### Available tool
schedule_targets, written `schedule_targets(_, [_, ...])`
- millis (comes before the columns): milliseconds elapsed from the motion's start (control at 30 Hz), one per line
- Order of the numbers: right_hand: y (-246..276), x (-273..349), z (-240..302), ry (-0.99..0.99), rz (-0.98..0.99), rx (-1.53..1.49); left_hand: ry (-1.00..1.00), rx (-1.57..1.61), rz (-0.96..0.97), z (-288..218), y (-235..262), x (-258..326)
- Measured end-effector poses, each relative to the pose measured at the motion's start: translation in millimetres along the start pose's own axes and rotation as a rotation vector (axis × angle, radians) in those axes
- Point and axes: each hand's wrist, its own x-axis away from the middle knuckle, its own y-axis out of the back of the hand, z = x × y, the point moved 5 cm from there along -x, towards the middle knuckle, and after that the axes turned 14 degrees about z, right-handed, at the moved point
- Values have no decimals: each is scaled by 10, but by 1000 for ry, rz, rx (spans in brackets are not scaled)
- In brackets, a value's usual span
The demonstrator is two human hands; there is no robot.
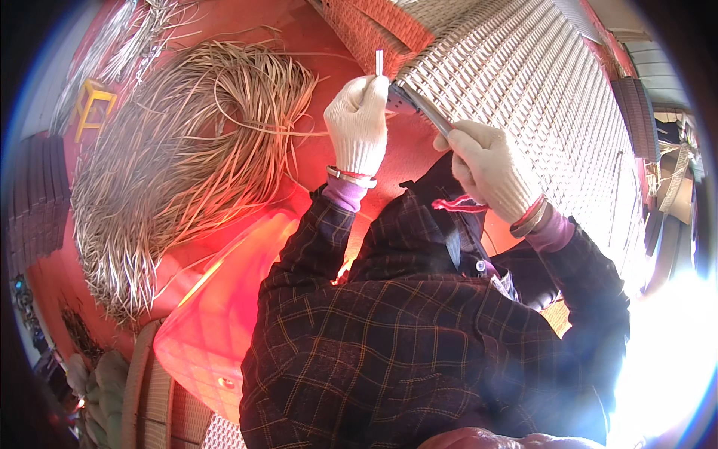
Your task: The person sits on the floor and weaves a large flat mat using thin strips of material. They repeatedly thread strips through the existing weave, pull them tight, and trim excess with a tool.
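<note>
Both my hands wear white knitted gloves. My left hand is closed, and a short, narrow pale strip sticks up from between its thumb and fingers. To its right, my right hand is wrapped round the near end of a slim grey metal bar. This bar slants up and left to the corner of a large woven panel; whether it is a loose tool or part of the panel's frame, I cannot tell. The left hand is close beside that corner. A pinkish-red cord hangs below the right hand.
A big coil of loose tan weaving strips lies on the red floor to the left. Beyond it stands a small yellow stool. A bright red smooth object is at my left side. Dark stacked pieces sit at the far left.
</note>
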Motion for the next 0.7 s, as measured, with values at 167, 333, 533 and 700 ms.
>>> schedule_targets(167, [-23,-27,-28,-79,-25,-99,-11,19,2,-24,-18,-4])
schedule_targets(333, [55,-52,15,-55,-48,6,-67,-18,10,-39,-21,3])
schedule_targets(533, [178,-123,73,134,-108,421,-26,54,13,-23,-30,14])
schedule_targets(700, [128,-66,121,383,-274,874,-38,84,42,-26,-35,16])
